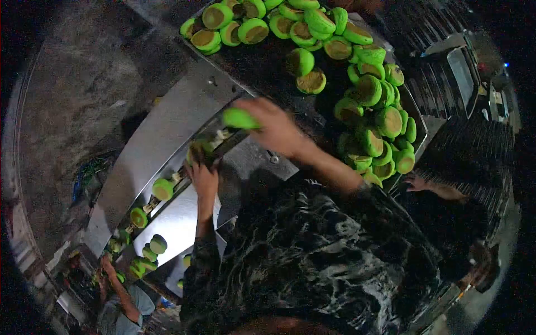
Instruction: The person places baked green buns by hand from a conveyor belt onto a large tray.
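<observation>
My right hand (277, 129), blurred by motion, grips a bright green rounded piece (239, 118) above the upper end of a narrow conveyor (177, 187). On that conveyor, my left hand (202, 177) has its fingers around the near edge of another green piece (199, 149), which has a brownish face and is partly covered by the fingers. Farther down the line sit a green piece (163, 189) with a pale brown face and one more (138, 218), spaced apart between light-coloured holders.
A dark tray (262, 70) with a raised rim holds many green pieces, heaped along its far and right sides. Several pieces (158, 244) lie on the bright metal surface (173, 223). Another person's arm (124, 296) reaches the conveyor's lower end; a different person's hand (420, 183) is beside the tray.
</observation>
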`<move>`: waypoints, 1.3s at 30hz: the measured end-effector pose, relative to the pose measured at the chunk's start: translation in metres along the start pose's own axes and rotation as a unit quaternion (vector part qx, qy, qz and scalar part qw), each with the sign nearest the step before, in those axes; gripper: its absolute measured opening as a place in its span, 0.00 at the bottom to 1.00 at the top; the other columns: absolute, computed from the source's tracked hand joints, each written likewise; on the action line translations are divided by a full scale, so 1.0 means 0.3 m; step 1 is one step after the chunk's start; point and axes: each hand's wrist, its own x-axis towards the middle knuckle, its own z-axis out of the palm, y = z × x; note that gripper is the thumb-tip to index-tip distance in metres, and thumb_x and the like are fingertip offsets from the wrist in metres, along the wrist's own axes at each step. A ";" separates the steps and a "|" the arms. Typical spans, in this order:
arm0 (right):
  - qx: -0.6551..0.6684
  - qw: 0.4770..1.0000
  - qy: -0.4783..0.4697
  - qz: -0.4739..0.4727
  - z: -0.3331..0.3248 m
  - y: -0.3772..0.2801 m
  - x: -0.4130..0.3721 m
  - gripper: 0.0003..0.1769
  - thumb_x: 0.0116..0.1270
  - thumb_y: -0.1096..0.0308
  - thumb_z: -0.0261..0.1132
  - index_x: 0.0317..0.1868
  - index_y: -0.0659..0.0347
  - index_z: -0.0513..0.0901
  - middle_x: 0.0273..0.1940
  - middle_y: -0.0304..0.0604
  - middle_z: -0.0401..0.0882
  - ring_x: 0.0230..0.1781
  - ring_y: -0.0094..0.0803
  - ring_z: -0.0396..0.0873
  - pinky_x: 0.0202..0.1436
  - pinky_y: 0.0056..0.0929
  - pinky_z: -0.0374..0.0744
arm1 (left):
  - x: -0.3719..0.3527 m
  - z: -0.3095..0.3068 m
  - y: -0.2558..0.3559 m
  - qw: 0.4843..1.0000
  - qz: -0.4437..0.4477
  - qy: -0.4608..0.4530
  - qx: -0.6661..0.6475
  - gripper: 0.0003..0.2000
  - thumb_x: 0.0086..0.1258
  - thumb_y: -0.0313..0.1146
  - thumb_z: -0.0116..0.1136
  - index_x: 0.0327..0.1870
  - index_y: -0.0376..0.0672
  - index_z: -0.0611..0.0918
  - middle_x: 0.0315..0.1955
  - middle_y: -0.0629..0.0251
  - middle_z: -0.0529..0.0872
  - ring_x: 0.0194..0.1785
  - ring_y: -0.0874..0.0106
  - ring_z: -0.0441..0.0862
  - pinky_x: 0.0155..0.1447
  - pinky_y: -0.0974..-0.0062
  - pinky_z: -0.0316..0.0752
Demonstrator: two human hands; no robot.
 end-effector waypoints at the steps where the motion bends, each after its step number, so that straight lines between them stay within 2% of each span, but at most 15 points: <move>1: -0.093 0.995 -0.025 -0.004 0.060 -0.002 0.042 0.28 0.56 0.64 0.59 0.59 0.52 0.68 0.48 0.53 0.73 0.51 0.50 0.71 0.54 0.38 0.72 | -0.039 -0.045 0.019 0.998 -0.029 -0.016 0.045 0.34 0.63 0.50 0.52 0.65 0.38 0.59 0.65 0.48 0.54 0.67 0.42 0.46 0.67 0.46 0.44; 4: -0.387 0.894 -0.020 -0.224 0.295 0.250 0.012 0.23 0.59 0.60 0.56 0.57 0.48 0.70 0.43 0.53 0.75 0.46 0.51 0.73 0.49 0.40 0.74 | -0.019 -0.081 0.005 0.998 -0.035 0.041 0.013 0.34 0.64 0.54 0.49 0.65 0.38 0.60 0.64 0.45 0.55 0.67 0.40 0.45 0.66 0.45 0.43; 7: -0.141 0.977 -0.144 -0.070 0.118 0.168 -0.063 0.22 0.58 0.62 0.57 0.54 0.52 0.72 0.40 0.52 0.76 0.41 0.51 0.74 0.44 0.42 0.74 | 0.170 -0.172 0.250 0.973 0.026 0.155 -0.171 0.31 0.63 0.51 0.52 0.60 0.37 0.66 0.63 0.43 0.56 0.68 0.43 0.47 0.66 0.46 0.46; 11: -0.239 0.920 0.278 0.141 -0.253 0.369 -0.075 0.20 0.58 0.59 0.58 0.48 0.61 0.73 0.41 0.53 0.74 0.44 0.49 0.72 0.45 0.42 0.74 | 0.573 -0.119 0.744 0.935 0.209 0.179 -0.224 0.33 0.59 0.51 0.57 0.55 0.30 0.69 0.59 0.33 0.59 0.66 0.40 0.49 0.67 0.50 0.48; 13: -0.357 0.866 0.102 0.334 -0.324 0.453 -0.057 0.24 0.61 0.62 0.55 0.53 0.69 0.69 0.50 0.60 0.67 0.52 0.59 0.63 0.53 0.49 0.68 | 0.687 0.039 0.927 0.968 0.178 0.072 -0.163 0.34 0.56 0.51 0.60 0.55 0.31 0.67 0.57 0.34 0.62 0.64 0.41 0.54 0.65 0.52 0.52; 16: -0.509 0.845 -0.029 0.159 -0.219 0.765 -0.114 0.24 0.59 0.60 0.58 0.51 0.70 0.70 0.53 0.61 0.64 0.56 0.63 0.59 0.52 0.50 0.70 | 0.631 -0.034 1.003 0.931 0.143 -0.051 -0.332 0.34 0.53 0.48 0.65 0.55 0.34 0.65 0.54 0.41 0.67 0.59 0.49 0.64 0.62 0.56 0.60; 18: -0.397 0.913 0.030 0.086 -0.154 0.832 -0.140 0.25 0.56 0.60 0.63 0.48 0.70 0.69 0.49 0.58 0.69 0.53 0.59 0.66 0.47 0.44 0.74 | 0.515 -0.102 0.916 0.865 0.128 -0.126 -0.468 0.35 0.52 0.45 0.67 0.55 0.35 0.65 0.51 0.46 0.70 0.56 0.54 0.69 0.59 0.59 0.64; 20: 0.310 0.894 0.139 0.291 -0.147 0.649 -0.101 0.27 0.53 0.61 0.67 0.49 0.67 0.68 0.44 0.54 0.75 0.46 0.51 0.74 0.45 0.40 0.76 | 0.403 -0.143 0.781 0.802 0.100 0.029 -0.588 0.32 0.52 0.38 0.68 0.55 0.37 0.65 0.48 0.53 0.74 0.50 0.63 0.74 0.54 0.66 0.69; 22: 0.050 0.982 0.090 0.161 -0.166 0.287 -0.059 0.26 0.56 0.67 0.66 0.53 0.63 0.65 0.45 0.52 0.73 0.48 0.39 0.74 0.49 0.35 0.74 | 0.314 -0.174 0.532 0.727 -0.002 0.007 -0.687 0.27 0.56 0.34 0.65 0.55 0.39 0.67 0.47 0.55 0.75 0.50 0.66 0.74 0.53 0.68 0.69; 25: 0.060 0.994 0.074 0.053 -0.035 0.045 0.006 0.29 0.54 0.71 0.65 0.57 0.61 0.67 0.51 0.50 0.72 0.53 0.41 0.72 0.54 0.34 0.72 | 0.216 -0.041 0.085 0.948 -0.046 0.047 -0.311 0.22 0.60 0.30 0.57 0.56 0.38 0.68 0.48 0.53 0.77 0.51 0.55 0.73 0.58 0.65 0.65; 32: -0.197 0.950 -0.243 0.013 0.076 0.129 -0.019 0.26 0.60 0.61 0.59 0.59 0.58 0.68 0.55 0.51 0.70 0.53 0.47 0.70 0.49 0.38 0.74 | 0.137 -0.117 0.171 0.944 -0.009 0.327 0.034 0.26 0.55 0.33 0.60 0.56 0.36 0.69 0.52 0.47 0.71 0.57 0.50 0.65 0.60 0.52 0.59; 33: -0.092 0.897 -0.399 0.165 -0.027 0.090 -0.032 0.27 0.60 0.60 0.58 0.59 0.57 0.68 0.56 0.51 0.70 0.54 0.47 0.70 0.49 0.38 0.74 | 0.150 -0.146 0.309 0.963 0.050 0.254 -0.074 0.25 0.54 0.33 0.60 0.53 0.36 0.71 0.51 0.46 0.71 0.56 0.49 0.65 0.60 0.53 0.59; 35: -0.122 0.986 -0.112 0.030 -0.198 0.262 -0.133 0.27 0.60 0.57 0.57 0.59 0.56 0.68 0.56 0.50 0.70 0.55 0.47 0.69 0.52 0.38 0.73 | 0.134 -0.118 0.638 0.936 0.197 0.146 -0.251 0.19 0.51 0.32 0.61 0.43 0.34 0.75 0.45 0.48 0.73 0.51 0.51 0.67 0.54 0.56 0.62; 38: -0.568 0.822 -0.033 -0.023 -0.447 0.493 -0.254 0.31 0.55 0.56 0.63 0.59 0.56 0.68 0.55 0.50 0.70 0.55 0.47 0.69 0.59 0.42 0.67 | 0.080 -0.148 1.099 0.854 0.321 -0.406 0.056 0.16 0.56 0.34 0.54 0.43 0.33 0.79 0.52 0.43 0.71 0.60 0.47 0.60 0.68 0.51 0.44; 39: -0.568 0.822 -0.034 -0.021 -0.477 0.647 -0.322 0.31 0.55 0.56 0.63 0.59 0.56 0.68 0.55 0.50 0.70 0.55 0.47 0.69 0.59 0.42 0.67 | 0.021 -0.057 1.150 0.879 0.350 -0.322 0.041 0.18 0.58 0.35 0.52 0.47 0.33 0.77 0.53 0.43 0.70 0.59 0.47 0.62 0.69 0.50 0.40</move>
